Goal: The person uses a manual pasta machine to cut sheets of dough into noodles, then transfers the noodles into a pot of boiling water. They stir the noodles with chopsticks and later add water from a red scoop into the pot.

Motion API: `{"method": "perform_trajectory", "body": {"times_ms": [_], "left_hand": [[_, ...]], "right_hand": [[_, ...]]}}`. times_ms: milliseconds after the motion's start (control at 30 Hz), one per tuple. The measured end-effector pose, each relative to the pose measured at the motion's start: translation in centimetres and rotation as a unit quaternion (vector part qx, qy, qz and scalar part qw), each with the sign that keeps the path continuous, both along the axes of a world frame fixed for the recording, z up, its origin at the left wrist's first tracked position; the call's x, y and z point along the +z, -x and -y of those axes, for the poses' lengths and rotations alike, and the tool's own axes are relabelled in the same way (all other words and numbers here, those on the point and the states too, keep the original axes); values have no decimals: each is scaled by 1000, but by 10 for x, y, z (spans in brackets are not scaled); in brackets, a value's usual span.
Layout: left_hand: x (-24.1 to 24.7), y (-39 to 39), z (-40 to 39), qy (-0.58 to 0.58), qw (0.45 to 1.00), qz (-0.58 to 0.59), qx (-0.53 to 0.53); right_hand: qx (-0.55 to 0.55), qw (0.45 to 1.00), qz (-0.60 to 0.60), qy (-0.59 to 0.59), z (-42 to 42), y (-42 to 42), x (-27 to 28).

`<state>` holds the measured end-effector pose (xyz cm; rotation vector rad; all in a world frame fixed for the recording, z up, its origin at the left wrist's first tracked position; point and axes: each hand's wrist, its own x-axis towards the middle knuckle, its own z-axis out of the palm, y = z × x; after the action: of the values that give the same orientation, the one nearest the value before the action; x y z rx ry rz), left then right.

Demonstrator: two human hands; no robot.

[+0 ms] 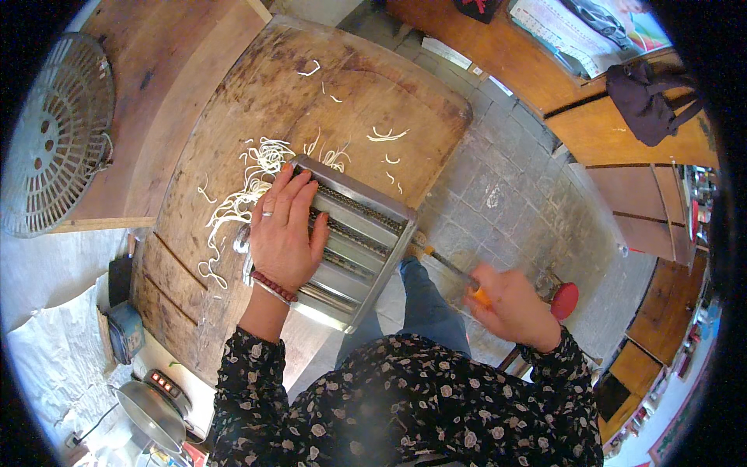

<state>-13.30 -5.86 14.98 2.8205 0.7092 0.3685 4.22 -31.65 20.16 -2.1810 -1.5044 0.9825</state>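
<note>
A metal noodle machine (350,245) with several rows of toothed rollers stands at the near edge of a worn wooden table (385,82). Flat across its upper left side rests my left hand (286,227), with the thumb spread and the fingertips near the far edge. My right hand (505,303), slightly blurred, grips the orange handle (481,296) of a crank that reaches out from the machine's right side. Thin pale noodle strands (236,204) lie in a loose heap beyond and left of the machine. Its underside is hidden.
A round plastic basket (64,134) is on a wooden board (157,87) at left. Lower left are a metal pan (152,417) and a blue container (125,333). Stone paving (484,169) and a round red object (564,300) are at right. A dark bag (648,99) lies on the cabinet.
</note>
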Motion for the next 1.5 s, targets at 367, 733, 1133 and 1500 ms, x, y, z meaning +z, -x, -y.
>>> {"method": "perform_trajectory", "body": {"times_ms": [367,733,1133,1500], "left_hand": [[-2,2,0,19,999,47,-14],[6,3,2,82,996,9,14],[-17,17,14,34,994,-4,99],[-16,14,12,14,995,-3,102]], "right_hand": [[86,970,-223,42,-1,16,-26],[63,982,-175,13,-5,39,-171],[285,939,-81,-174,-72,-48,-195],[105,902,-68,-414,-244,-76,-176]]}}
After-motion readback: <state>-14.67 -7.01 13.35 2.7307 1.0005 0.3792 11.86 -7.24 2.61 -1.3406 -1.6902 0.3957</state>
